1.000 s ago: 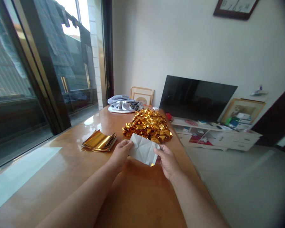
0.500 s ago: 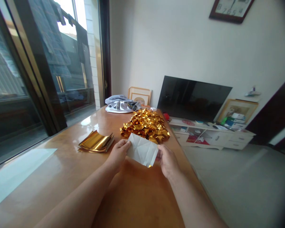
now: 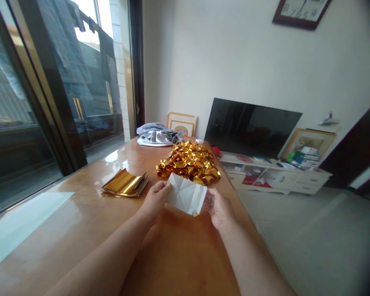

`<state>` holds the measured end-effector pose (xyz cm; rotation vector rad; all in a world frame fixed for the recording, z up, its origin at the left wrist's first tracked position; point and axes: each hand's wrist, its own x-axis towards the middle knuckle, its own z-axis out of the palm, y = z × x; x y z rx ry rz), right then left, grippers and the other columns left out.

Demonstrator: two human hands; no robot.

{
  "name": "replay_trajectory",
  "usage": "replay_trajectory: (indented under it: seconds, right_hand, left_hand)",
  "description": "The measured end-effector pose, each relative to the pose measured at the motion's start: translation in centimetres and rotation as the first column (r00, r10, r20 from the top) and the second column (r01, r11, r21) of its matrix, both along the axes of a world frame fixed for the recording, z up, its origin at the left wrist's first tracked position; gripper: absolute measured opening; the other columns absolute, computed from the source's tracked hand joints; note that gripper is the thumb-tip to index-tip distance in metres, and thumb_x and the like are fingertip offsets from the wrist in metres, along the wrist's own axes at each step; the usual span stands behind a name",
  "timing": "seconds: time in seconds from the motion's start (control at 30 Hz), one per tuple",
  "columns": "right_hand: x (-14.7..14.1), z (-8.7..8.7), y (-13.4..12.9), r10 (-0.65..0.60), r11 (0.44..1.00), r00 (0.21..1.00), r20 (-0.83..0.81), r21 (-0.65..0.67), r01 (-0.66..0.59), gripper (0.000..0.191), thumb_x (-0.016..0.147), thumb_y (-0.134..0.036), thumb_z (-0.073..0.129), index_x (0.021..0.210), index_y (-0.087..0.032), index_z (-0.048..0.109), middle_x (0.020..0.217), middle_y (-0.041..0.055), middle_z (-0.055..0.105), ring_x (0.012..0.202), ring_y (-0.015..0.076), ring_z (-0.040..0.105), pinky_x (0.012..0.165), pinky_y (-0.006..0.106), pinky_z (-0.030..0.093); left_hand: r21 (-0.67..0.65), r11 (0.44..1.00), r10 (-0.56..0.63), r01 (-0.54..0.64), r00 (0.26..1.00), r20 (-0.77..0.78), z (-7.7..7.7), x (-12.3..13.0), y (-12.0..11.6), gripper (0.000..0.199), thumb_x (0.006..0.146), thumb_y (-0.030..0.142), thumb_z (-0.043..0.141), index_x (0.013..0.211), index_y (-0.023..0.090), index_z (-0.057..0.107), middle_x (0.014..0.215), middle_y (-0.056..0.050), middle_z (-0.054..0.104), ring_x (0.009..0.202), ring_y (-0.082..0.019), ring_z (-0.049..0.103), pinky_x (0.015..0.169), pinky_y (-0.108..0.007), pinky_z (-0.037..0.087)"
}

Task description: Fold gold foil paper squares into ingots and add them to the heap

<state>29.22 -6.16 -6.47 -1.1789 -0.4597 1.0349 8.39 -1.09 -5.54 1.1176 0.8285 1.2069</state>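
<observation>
A creased paper sheet, white on the side facing me with a bit of gold at its lower right corner, is held above the brown table. My left hand pinches its left edge between thumb and fingers. At the sheet's right edge is my right hand, its fingers curled behind or beside the paper; whether they grip it is unclear. Just beyond the sheet lies a heap of folded gold foil pieces. A stack of gold foil sheets rests left of my left hand.
Grey cloth lies at the table's far end, near leaning picture frames. A pale sheet covers the left edge by the glass door. Right of the table are a television and a low white cabinet.
The paper's right edge now shows a folded strip and less gold at the corner. My right hand has shifted slightly right, its fingers looser at the edge. My left hand keeps its pinch.
</observation>
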Motion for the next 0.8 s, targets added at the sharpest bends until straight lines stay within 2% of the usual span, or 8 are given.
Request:
replay_trajectory:
  seconds: [0.13,0.2,0.3,0.43,0.57,0.8]
  right_hand:
    - [0.1,0.7,-0.6,-0.041,0.999,0.999,0.028,-0.010,0.041,0.022,0.072,-0.036,0.072,0.082,-0.016,0.068,0.071,0.0066,0.072,0.057,0.0145,0.060,0.048,0.022,0.041]
    - [-0.3,1.0,-1.0,-0.026,1.000,0.995,0.096,0.019,0.024,0.028,0.074,-0.042,0.071,0.083,-0.017,0.067,0.072,0.0061,0.072,0.057,0.0140,0.060,0.049,0.022,0.042]
    - [-1.5,1.3,-1.7,0.064,0.996,0.956,0.287,0.038,-0.078,0.043,0.079,-0.058,0.067,0.084,-0.016,0.066,0.071,0.0063,0.072,0.058,0.0139,0.060,0.049,0.022,0.041]
    - [-2.9,1.1,-2.3,0.257,0.964,0.820,0.512,-0.080,-0.252,0.055,0.082,-0.071,0.058,0.079,-0.016,0.065,0.067,0.0062,0.069,0.057,0.0139,0.058,0.049,0.022,0.039]
    - [-3.3,0.3,-2.2,0.336,0.939,0.758,0.559,-0.131,-0.319,0.054,0.085,-0.068,0.056,0.078,-0.015,0.064,0.063,0.0056,0.068,0.055,0.0141,0.057,0.052,0.025,0.041]
    - [-2.7,0.6,-2.3,0.429,0.899,0.752,0.501,-0.152,-0.411,0.032,0.087,-0.046,0.060,0.079,-0.015,0.062,0.072,0.0055,0.071,0.060,0.0120,0.058,0.054,0.022,0.038]
  left_hand:
    - [0.001,0.994,0.111,-0.111,0.993,-0.029,-0.4,-0.6,1.0,0.034,0.076,0.048,0.071,0.082,0.017,0.060,0.069,-0.001,0.063,0.056,-0.012,0.053,0.052,-0.023,0.038]
    - [0.019,0.986,0.167,-0.166,0.985,-0.054,-0.6,-0.9,1.5,0.034,0.077,0.049,0.068,0.084,0.017,0.061,0.070,-0.002,0.064,0.057,-0.013,0.054,0.053,-0.023,0.039]
    - [0.073,0.969,0.241,-0.235,0.967,-0.082,-0.9,-1.0,1.9,0.033,0.080,0.049,0.063,0.085,0.017,0.062,0.071,-0.002,0.064,0.059,-0.013,0.054,0.055,-0.024,0.039]
    - [0.138,0.953,0.287,-0.271,0.952,-0.110,-0.9,-0.7,1.7,0.032,0.080,0.048,0.062,0.084,0.017,0.063,0.072,-0.001,0.063,0.061,-0.013,0.052,0.056,-0.024,0.039]
    - [0.152,0.957,0.267,-0.248,0.956,-0.122,-0.8,-0.4,1.2,0.032,0.080,0.049,0.063,0.083,0.017,0.063,0.071,0.000,0.062,0.061,-0.013,0.052,0.057,-0.023,0.039]
    - [0.089,0.970,0.232,-0.226,0.971,-0.063,-0.9,-0.6,1.5,0.032,0.080,0.047,0.065,0.084,0.016,0.061,0.070,0.000,0.062,0.060,-0.012,0.053,0.055,-0.023,0.039]
